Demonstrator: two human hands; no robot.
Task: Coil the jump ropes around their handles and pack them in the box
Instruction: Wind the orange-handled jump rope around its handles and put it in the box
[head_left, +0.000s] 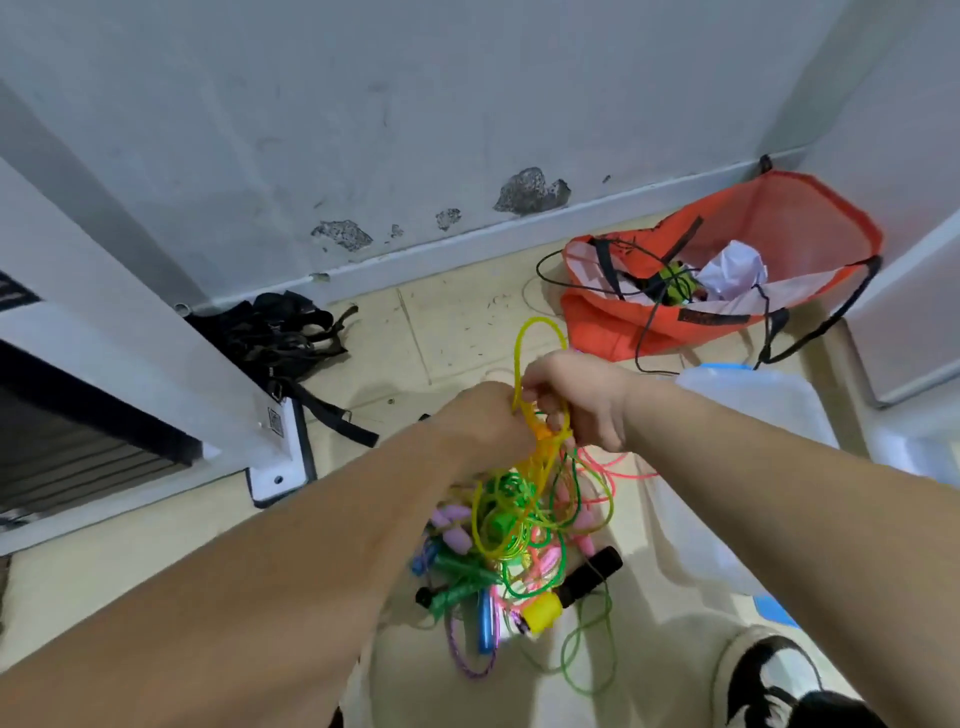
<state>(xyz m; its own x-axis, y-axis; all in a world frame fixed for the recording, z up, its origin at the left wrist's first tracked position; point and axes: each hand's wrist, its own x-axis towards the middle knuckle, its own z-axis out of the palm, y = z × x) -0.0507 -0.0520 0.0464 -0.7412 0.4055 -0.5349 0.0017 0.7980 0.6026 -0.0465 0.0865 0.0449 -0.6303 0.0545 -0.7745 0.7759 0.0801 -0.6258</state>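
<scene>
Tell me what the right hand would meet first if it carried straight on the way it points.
Probably the left hand. The right hand points left across the picture, pinching the yellow rope, and the left hand grips the same rope right beside it. Depth between them is unclear.

1 wide-angle head-worn view looks forward and steeply down along both forearms. The left hand (488, 423) and right hand (584, 402) sit close at centre on a yellow jump rope (540, 460), with floor (452, 332) beyond and wall (415, 130) across the top.
</scene>
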